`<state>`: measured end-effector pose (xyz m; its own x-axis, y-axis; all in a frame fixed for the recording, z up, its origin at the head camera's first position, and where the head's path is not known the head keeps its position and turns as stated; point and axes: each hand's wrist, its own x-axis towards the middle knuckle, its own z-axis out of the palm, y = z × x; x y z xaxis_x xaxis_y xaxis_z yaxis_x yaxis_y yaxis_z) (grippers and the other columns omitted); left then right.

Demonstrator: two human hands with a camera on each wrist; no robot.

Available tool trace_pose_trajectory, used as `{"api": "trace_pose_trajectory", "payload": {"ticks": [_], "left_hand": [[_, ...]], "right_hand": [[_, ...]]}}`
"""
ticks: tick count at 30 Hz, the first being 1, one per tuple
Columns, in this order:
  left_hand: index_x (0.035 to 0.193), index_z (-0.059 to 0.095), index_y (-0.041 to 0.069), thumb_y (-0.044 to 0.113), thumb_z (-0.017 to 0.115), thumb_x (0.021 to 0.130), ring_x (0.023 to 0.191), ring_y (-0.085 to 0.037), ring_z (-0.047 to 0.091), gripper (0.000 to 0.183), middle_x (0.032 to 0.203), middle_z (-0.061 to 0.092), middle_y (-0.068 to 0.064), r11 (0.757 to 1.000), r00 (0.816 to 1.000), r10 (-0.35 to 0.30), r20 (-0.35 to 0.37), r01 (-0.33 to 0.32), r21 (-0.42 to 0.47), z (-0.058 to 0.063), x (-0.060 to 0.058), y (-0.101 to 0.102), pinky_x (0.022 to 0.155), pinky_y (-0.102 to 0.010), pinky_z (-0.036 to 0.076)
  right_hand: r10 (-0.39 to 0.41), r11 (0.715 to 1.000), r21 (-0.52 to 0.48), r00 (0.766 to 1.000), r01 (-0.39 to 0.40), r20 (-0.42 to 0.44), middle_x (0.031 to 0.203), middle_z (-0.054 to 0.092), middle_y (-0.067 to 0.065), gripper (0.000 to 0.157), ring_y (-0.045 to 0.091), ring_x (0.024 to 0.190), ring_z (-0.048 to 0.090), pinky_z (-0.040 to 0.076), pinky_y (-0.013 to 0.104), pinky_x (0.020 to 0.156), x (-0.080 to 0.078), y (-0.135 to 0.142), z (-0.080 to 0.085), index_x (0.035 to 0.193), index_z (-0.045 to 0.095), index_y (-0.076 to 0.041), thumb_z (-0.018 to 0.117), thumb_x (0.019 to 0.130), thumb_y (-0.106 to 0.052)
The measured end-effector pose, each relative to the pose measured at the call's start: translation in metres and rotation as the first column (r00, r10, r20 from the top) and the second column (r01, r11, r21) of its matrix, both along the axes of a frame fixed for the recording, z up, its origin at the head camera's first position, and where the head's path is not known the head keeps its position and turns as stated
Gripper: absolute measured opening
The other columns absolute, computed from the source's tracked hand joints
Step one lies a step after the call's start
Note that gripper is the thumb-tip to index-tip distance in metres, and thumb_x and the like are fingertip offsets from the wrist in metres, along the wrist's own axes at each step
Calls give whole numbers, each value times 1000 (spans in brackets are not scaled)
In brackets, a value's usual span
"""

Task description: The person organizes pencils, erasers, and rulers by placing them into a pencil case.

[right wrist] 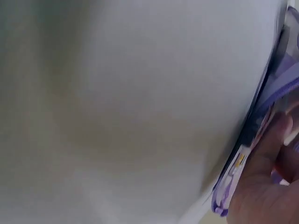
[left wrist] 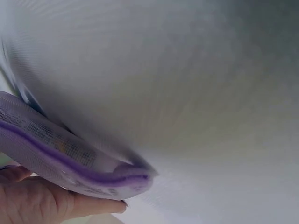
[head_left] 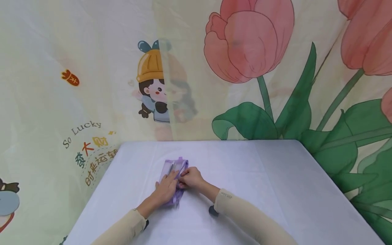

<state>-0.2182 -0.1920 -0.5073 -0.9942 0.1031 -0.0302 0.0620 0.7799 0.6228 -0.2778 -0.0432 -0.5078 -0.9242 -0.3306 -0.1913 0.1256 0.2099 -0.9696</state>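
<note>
A see-through purple mesh zip pouch (head_left: 166, 167) lies lengthwise on the white-covered table, with a slim, pen-like item (head_left: 170, 167) showing through it. Across its middle rests my left hand (head_left: 166, 187), fingers fairly straight, thumb at the left edge. My right hand (head_left: 192, 178) has curled fingers and pinches the pouch's right, zipped side; whether it grips the zip pull itself is hidden. In the left wrist view, the purple zip band (left wrist: 70, 168) curves above the left hand (left wrist: 42, 200). Printed items show inside the pouch beside the right hand's thumb (right wrist: 264, 156).
White cloth covers the table (head_left: 245, 170) around the pouch. Behind its far edge hangs a curtain (head_left: 190, 129) printed with tulips and a cartoon figure. Dark wrist devices (head_left: 213, 210) show under both sleeves.
</note>
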Motion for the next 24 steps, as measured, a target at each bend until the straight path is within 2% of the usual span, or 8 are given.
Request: {"api": "trace_pose_trajectory", "payload": {"ticks": [3, 6, 12, 13, 15, 19, 21, 24], "left_hand": [[158, 40, 9, 22, 28, 109, 151, -57, 22, 53, 167, 29, -20, 1000, 1000, 9, 11, -9, 7, 1, -1, 1, 110, -87, 7], [158, 40, 9, 22, 28, 109, 150, -57, 22, 52, 167, 30, -20, 1000, 1000, 9, 14, -9, -1, 0, 0, 1, 110, -87, 8], [158, 40, 11, 25, 28, 109, 150, -58, 21, 53, 166, 32, -19, 1000, 1000, -2, 17, 3, -28, 0, -2, 3, 110, -87, 7], [159, 40, 11, 25, 29, 109, 150, -58, 22, 53, 166, 32, -19, 999, 1000, -1, 15, 2, -39, 0, -2, 3, 110, -87, 7], [158, 41, 12, 26, 29, 108, 150, -58, 22, 53, 166, 33, -19, 998, 1000, 6, 10, -5, -68, -1, -2, 3, 110, -87, 9], [157, 44, 13, 31, 32, 109, 150, -57, 24, 53, 166, 33, -18, 992, 1000, 21, 15, -19, -121, -4, -1, 1, 110, -87, 12], [156, 46, 12, 36, 35, 109, 150, -57, 24, 53, 166, 33, -19, 991, 1000, 13, 14, -11, -136, -3, -1, 0, 109, -87, 12], [154, 49, 12, 43, 37, 109, 149, -58, 27, 56, 165, 34, -20, 984, 1000, -17, 7, 18, -175, 0, -2, -3, 107, -87, 17]], "right_hand": [[-13, 994, 109, 991, 28, -133, 66, 73, 12, 4, 9, 49, 66, 57, 20, 52, 3, -5, 2, 85, 75, 7, 74, 83, 3], [24, 979, 204, 977, 20, -213, 53, 66, 2, 9, 5, 42, 57, 49, 16, 45, 6, -5, 3, 76, 78, 2, 73, 83, 0], [191, 941, 328, 928, -80, -319, 63, 70, 6, 14, 4, 45, 54, 46, 16, 45, 3, 13, 15, 88, 81, 1, 70, 92, -8], [235, 923, 376, 900, -87, -368, 68, 72, 6, 14, 3, 49, 55, 47, 16, 48, 2, 18, 17, 92, 81, 0, 70, 94, -10], [336, 871, 486, 813, -76, -475, 75, 73, 3, 15, 2, 57, 57, 49, 17, 54, 1, 31, 22, 99, 80, -2, 70, 96, -13], [516, 744, 664, 573, 68, -637, 88, 73, 0, 19, 7, 73, 62, 52, 21, 63, 5, 65, 27, 110, 76, -7, 70, 96, -18], [541, 707, 692, 520, 146, -661, 97, 73, 1, 25, 11, 80, 67, 57, 25, 66, 8, 84, 29, 118, 72, -9, 71, 95, -21], [514, 686, 684, 500, 249, -698, 113, 71, 5, 38, 18, 97, 70, 61, 33, 76, 9, 112, 29, 130, 66, -10, 73, 95, -24]]}}
